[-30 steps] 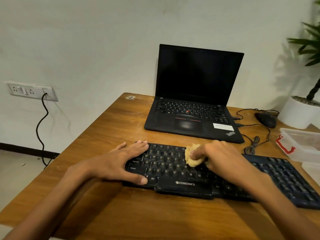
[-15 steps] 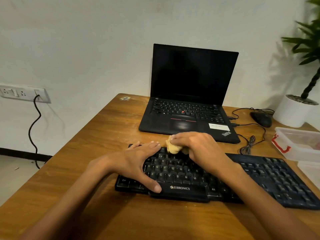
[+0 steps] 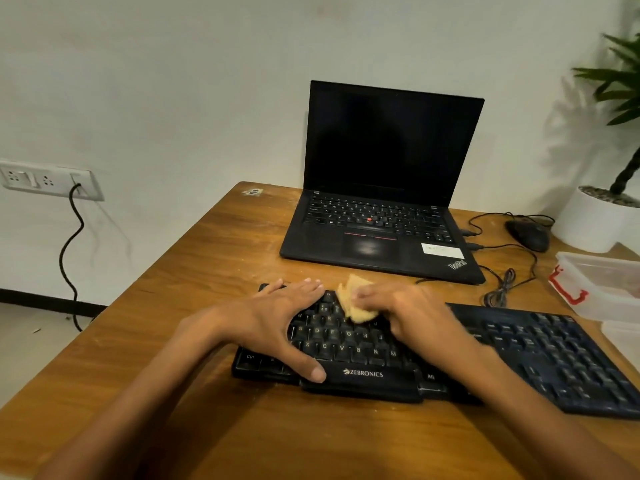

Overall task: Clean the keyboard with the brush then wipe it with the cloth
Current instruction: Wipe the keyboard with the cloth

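Your right hand [image 3: 412,313] has its fingers curled round a bunched yellow cloth [image 3: 353,301] and presses it onto the far rows of the black keyboard [image 3: 363,362], near the middle. The hand is blurred, so I cannot tell which fingers pinch the cloth. Your left hand [image 3: 273,323] lies flat over the keyboard's left part, fingers spread and grasping nothing, with the fingertips at the far edge and the thumb on the near edge. That brace suits wiping: press down just enough that the keyboard does not slide on the table [image 3: 207,271]. This looks like the wiping step, and no brush is in view. Work the cloth row by row from far to near, lightly, so no key snags. Shift the left hand aside to reach the keys it covers. Mind the second keyboard [image 3: 554,348] just to the right and the laptop [image 3: 381,188] beyond the far edge.
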